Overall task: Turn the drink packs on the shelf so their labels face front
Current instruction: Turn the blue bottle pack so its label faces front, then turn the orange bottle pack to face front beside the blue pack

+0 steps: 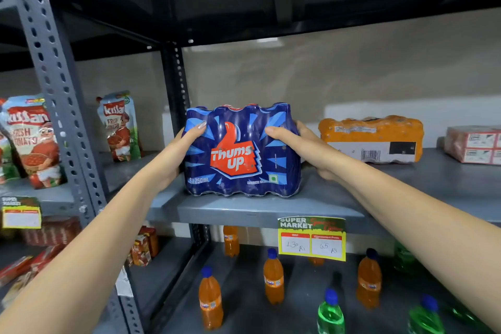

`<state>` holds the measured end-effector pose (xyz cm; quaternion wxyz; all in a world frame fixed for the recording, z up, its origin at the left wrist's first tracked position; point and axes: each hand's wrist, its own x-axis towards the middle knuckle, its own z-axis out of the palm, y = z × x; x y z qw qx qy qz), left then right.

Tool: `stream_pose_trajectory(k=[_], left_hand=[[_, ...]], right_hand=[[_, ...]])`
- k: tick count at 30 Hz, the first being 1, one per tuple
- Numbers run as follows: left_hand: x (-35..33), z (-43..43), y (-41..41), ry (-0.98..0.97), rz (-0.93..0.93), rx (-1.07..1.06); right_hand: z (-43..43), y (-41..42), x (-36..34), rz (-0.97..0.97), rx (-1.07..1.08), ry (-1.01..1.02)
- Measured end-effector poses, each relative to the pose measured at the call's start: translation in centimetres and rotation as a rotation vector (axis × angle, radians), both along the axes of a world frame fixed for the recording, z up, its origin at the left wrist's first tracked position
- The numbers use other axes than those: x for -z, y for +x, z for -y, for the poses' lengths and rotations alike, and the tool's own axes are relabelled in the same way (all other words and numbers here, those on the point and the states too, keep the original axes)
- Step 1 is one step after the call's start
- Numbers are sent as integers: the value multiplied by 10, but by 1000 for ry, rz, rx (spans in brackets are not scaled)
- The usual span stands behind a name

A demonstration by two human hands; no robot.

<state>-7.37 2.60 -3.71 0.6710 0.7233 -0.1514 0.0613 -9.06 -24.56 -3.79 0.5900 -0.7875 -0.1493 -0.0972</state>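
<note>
Both hands, left hand (187,144) and right hand (295,146), grip the blue pack (241,152); square it to the shelf (271,211) front edge, then release.

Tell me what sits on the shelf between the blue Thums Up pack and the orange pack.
Only the right hand, gripping the blue Thums Up pack's right side. Otherwise bare grey shelf up to the orange pack, as the head view shows.
</note>
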Motion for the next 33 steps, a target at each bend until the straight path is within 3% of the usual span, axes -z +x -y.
stream_pose_trajectory(k=[10, 14, 16, 18, 20, 22, 26, 29, 33], left_hand=[[1, 2, -12, -38, -23, -20], [-4, 11, -13, -210, 32, -170], [-15, 23, -22, -470, 208, -257], [-29, 42, -38, -571, 528, -429], [-35, 79, -60, -426, 856, -483], [-35, 127, -79, -243, 1008, -348], [-38, 218, -76, -95, 797, -104], [-42, 277, -40, -67, 555, -175], [-38, 316, 32, 77, 260, -380]], right_hand=[[-7, -15, 1, -23, 31, 37], [5, -19, -4, -69, 37, -23], [27, -20, -16, -14, 129, 33], [60, -16, -31, 116, 316, 89], [103, -12, -44, 256, 507, 75], [151, -8, -54, 351, 656, 24], [237, 8, -56, 281, 828, -21], [276, 24, -49, 87, 847, -130], [288, 42, -45, -281, 609, -185]])
